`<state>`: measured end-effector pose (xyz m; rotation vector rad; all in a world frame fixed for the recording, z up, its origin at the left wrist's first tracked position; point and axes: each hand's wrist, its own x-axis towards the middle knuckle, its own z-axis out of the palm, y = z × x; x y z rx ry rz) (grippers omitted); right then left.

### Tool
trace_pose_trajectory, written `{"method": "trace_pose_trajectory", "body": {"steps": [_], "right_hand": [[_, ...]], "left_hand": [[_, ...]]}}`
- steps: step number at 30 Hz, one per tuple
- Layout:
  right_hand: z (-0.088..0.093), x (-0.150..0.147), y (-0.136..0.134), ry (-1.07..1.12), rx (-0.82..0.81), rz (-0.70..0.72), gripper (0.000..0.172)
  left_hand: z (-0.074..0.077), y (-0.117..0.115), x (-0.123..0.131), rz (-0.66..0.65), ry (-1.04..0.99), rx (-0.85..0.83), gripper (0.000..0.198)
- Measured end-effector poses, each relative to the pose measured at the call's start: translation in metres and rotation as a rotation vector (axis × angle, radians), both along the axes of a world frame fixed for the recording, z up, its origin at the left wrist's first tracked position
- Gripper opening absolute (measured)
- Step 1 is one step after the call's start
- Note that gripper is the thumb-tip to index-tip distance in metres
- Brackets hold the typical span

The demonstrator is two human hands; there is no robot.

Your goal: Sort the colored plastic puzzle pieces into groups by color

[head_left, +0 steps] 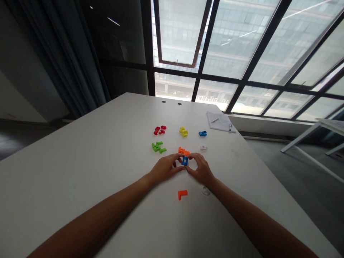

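My left hand [166,167] and my right hand [199,168] meet over the white table [80,172], and the fingertips of both pinch a small blue plastic piece [185,161] between them. Just beyond the hands lie orange pieces [183,151]. An orange L-shaped piece [182,194] lies on the table between my forearms, and a clear piece [205,190] lies beside my right wrist.
Farther out lie small groups of pieces: red [159,130], yellow [183,131], blue [202,133], green [158,147] and one white [203,147]. A sheet of paper with a pen [220,122] sits at the far right corner. Windows stand behind; another table [328,125] is at the right.
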<state>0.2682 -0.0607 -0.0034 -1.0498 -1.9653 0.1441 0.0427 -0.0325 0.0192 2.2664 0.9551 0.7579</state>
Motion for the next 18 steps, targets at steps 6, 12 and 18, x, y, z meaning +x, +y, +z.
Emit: {"method": "trace_pose_trajectory", "body": {"steps": [6,12,18], "right_hand": [[0.004,-0.006,-0.004,-0.002,0.057,0.012,0.029],[0.000,-0.015,-0.009,0.106,0.044,-0.032,0.046],[0.006,-0.010,-0.012,0.038,0.073,0.012,0.034]], "left_hand": [[-0.002,0.003,0.000,0.014,-0.027,-0.004,0.040],[-0.004,0.004,0.000,0.010,-0.049,-0.030,0.040],[-0.004,0.003,-0.001,0.000,-0.059,-0.013,0.038]]}}
